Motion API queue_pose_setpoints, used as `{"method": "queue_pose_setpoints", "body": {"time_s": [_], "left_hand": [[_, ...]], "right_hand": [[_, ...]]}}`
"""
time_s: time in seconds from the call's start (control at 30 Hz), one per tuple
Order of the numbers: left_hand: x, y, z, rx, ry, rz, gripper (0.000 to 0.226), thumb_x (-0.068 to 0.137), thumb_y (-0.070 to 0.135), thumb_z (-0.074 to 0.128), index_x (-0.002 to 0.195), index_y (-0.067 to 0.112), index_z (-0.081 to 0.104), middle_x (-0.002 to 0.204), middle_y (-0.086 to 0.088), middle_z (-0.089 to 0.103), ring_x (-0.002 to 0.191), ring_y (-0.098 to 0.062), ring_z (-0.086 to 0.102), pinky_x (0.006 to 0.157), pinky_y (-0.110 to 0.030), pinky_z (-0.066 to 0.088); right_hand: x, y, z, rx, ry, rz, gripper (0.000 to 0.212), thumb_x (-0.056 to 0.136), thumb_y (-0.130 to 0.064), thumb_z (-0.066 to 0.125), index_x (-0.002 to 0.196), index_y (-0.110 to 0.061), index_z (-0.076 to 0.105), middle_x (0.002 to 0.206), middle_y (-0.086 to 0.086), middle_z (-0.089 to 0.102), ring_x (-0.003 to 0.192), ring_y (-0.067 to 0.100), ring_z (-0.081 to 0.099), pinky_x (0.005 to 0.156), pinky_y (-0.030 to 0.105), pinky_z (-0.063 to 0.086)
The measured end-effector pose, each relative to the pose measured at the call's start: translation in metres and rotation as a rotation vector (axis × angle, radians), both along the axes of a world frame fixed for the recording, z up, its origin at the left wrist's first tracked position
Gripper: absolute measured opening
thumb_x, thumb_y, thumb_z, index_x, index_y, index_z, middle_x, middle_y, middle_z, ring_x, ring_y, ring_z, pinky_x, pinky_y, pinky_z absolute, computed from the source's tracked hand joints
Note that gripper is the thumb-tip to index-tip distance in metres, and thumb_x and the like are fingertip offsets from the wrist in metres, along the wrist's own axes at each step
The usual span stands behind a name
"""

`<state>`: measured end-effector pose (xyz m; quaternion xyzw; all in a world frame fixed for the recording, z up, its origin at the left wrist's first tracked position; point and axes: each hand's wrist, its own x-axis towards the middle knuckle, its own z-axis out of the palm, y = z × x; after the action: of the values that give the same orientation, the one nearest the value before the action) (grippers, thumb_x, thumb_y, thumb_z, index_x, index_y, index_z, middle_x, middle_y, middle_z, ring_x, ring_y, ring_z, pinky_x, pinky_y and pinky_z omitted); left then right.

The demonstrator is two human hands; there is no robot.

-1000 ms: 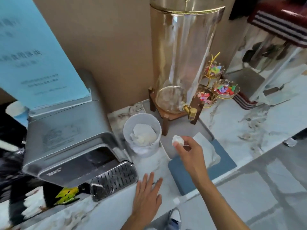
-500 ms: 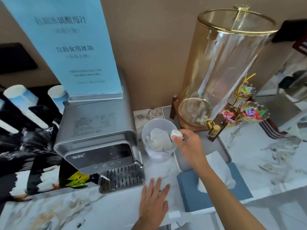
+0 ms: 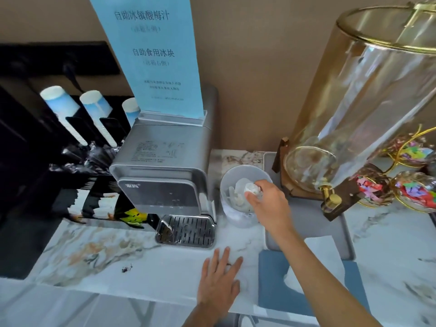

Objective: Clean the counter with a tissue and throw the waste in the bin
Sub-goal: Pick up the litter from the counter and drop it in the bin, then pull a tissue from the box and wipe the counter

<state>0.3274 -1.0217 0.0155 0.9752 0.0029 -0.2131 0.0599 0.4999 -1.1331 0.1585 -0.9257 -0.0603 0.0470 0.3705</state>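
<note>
Since the earlier frame the right hand (image 3: 266, 204) had moved over the small white bin (image 3: 230, 182), fingers pinched on the crumpled tissue (image 3: 252, 188). At the marble counter's (image 3: 99, 251) front edge, the left hand (image 3: 218, 283) lay flat, fingers spread.

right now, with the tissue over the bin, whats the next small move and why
Probably open the fingers and let go. The right hand holds the balled tissue over the mouth of the small white bin, which already has waste in it. The left hand rests flat on the counter.
</note>
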Motion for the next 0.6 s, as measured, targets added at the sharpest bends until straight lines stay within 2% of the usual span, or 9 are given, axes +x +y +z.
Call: {"method": "queue_pose_setpoints", "body": {"time_s": [0.03, 0.1, 0.2, 0.27, 0.3, 0.37, 0.4, 0.5, 0.6], "left_hand": [[0.0, 0.001, -0.001, 0.002, -0.011, 0.001, 0.067, 0.07, 0.052, 0.068, 0.135, 0.044, 0.054, 0.151, -0.005, 0.049, 0.134, -0.031, 0.05, 0.1, -0.048, 0.047], [-0.001, 0.001, -0.001, -0.041, -0.022, 0.019, 0.065, 0.085, 0.049, 0.052, 0.147, 0.046, 0.034, 0.164, -0.004, 0.018, 0.148, -0.034, 0.021, 0.114, -0.052, 0.028], [0.0, -0.005, -0.007, -0.043, -0.041, 0.009, 0.063, 0.09, 0.049, 0.044, 0.15, 0.045, 0.026, 0.165, -0.002, 0.01, 0.15, -0.033, 0.014, 0.116, -0.053, 0.023], [-0.003, 0.0, -0.01, -0.021, -0.034, 0.006, 0.064, 0.092, 0.05, 0.039, 0.152, 0.046, 0.016, 0.165, 0.0, -0.003, 0.151, -0.031, 0.002, 0.118, -0.052, 0.017], [-0.002, 0.003, -0.012, -0.012, -0.058, 0.004, 0.065, 0.089, 0.05, 0.047, 0.15, 0.045, 0.025, 0.165, -0.002, 0.009, 0.15, -0.032, 0.014, 0.115, -0.053, 0.025], [-0.003, 0.004, -0.015, 0.0, -0.036, 0.009, 0.068, 0.073, 0.049, 0.069, 0.138, 0.04, 0.052, 0.152, -0.006, 0.047, 0.134, -0.034, 0.049, 0.099, -0.051, 0.048], [-0.004, 0.002, -0.015, 0.011, -0.052, 0.023, 0.069, 0.067, 0.048, 0.074, 0.134, 0.038, 0.058, 0.146, -0.007, 0.055, 0.128, -0.034, 0.056, 0.093, -0.049, 0.052], [-0.005, -0.001, -0.019, -0.01, -0.104, 0.022, 0.066, 0.07, 0.045, 0.07, 0.134, 0.036, 0.059, 0.145, -0.009, 0.056, 0.129, -0.036, 0.055, 0.094, -0.05, 0.052], [-0.006, -0.003, -0.022, -0.042, -0.126, 0.055, 0.063, 0.085, 0.045, 0.053, 0.147, 0.037, 0.042, 0.159, -0.01, 0.033, 0.144, -0.039, 0.032, 0.11, -0.052, 0.035]], "right_hand": [[-0.001, -0.001, 0.002, 0.007, 0.018, 0.01, 0.037, 0.09, -0.034, 0.063, 0.125, -0.021, 0.059, 0.118, 0.007, 0.065, 0.106, 0.031, 0.063, 0.086, 0.047, 0.054], [-0.001, -0.004, 0.004, 0.031, 0.034, 0.034, 0.043, 0.092, -0.035, 0.061, 0.133, -0.023, 0.054, 0.127, 0.006, 0.06, 0.113, 0.027, 0.059, 0.093, 0.044, 0.051], [-0.007, -0.031, 0.005, 0.128, -0.025, -0.005, 0.039, 0.095, -0.031, 0.059, 0.132, -0.022, 0.056, 0.124, 0.003, 0.058, 0.112, 0.02, 0.057, 0.091, 0.032, 0.044], [-0.016, -0.05, 0.003, 0.227, -0.025, -0.052, 0.032, 0.096, -0.028, 0.058, 0.127, -0.019, 0.061, 0.115, 0.002, 0.063, 0.102, 0.018, 0.06, 0.085, 0.033, 0.046], [-0.023, -0.062, -0.002, 0.268, -0.004, -0.088, 0.028, 0.096, -0.027, 0.057, 0.123, -0.019, 0.063, 0.106, 0.001, 0.066, 0.092, 0.018, 0.062, 0.08, 0.036, 0.049], [-0.041, -0.097, -0.019, 0.308, 0.054, -0.221, 0.024, 0.098, -0.023, 0.055, 0.12, -0.017, 0.064, 0.088, 0.001, 0.068, 0.07, 0.02, 0.064, 0.067, 0.039, 0.053], [-0.05, -0.12, -0.029, 0.304, 0.084, -0.313, 0.022, 0.099, -0.019, 0.054, 0.119, -0.015, 0.063, 0.086, 0.003, 0.068, 0.065, 0.021, 0.065, 0.062, 0.037, 0.053], [-0.078, -0.183, -0.057, 0.23, 0.173, -0.571, 0.02, 0.099, -0.008, 0.05, 0.115, -0.012, 0.061, 0.101, 0.016, 0.068, 0.067, 0.027, 0.066, 0.059, 0.032, 0.052], [-0.098, -0.218, -0.076, 0.069, 0.293, -0.594, 0.017, 0.096, -0.006, 0.052, 0.107, -0.01, 0.065, 0.102, 0.017, 0.07, 0.064, 0.026, 0.064, 0.072, 0.042, 0.055]]}}
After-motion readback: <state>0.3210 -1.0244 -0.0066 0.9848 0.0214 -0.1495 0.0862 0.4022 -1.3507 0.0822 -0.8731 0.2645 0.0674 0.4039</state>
